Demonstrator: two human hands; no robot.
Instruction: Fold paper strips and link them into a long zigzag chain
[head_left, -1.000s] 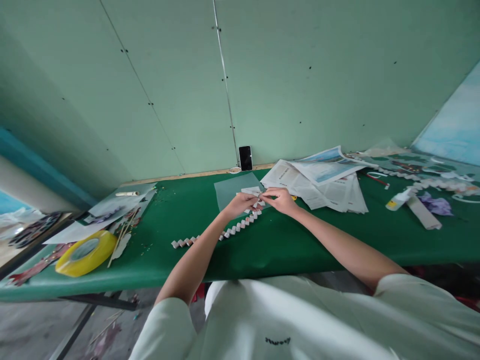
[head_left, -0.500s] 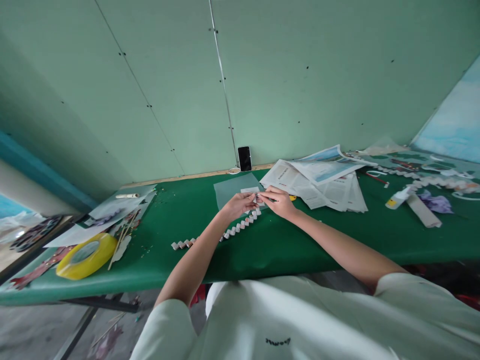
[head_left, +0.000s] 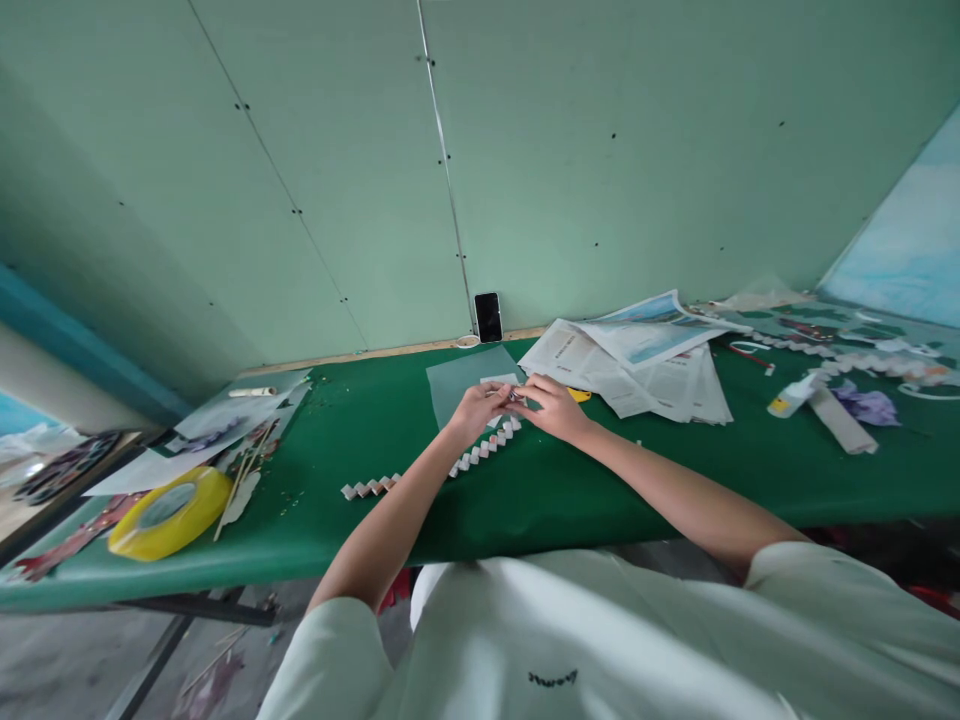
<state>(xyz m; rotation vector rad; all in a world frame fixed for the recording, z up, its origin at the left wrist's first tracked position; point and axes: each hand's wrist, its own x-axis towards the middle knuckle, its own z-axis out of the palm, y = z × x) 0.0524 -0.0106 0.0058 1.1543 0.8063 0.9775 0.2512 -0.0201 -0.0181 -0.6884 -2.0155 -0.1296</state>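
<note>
My left hand (head_left: 480, 408) and my right hand (head_left: 553, 406) meet over the middle of the green table (head_left: 525, 500). Both have their fingers pinched together around something small, too small and covered to make out. Just below them a zigzag chain of folded paper (head_left: 474, 459) lies on the table and passes under my left forearm, its far end showing to the left. Behind the hands are a translucent sheet (head_left: 454, 385) and a small white paper (head_left: 498, 380). A yellow object (head_left: 579, 395) lies beside my right hand.
A phone (head_left: 488, 317) leans on the wall. Newspapers (head_left: 637, 365) lie right of centre. Further right are a glue bottle (head_left: 791, 397), a purple crumpled piece (head_left: 868, 404) and another folded chain (head_left: 885, 365). A yellow tape roll (head_left: 171, 512) and sticks (head_left: 244, 480) lie left.
My fingers have shifted slightly at the pinch, and my right hand's fingers are more bent. The two hands remain together in nearly the same place.
</note>
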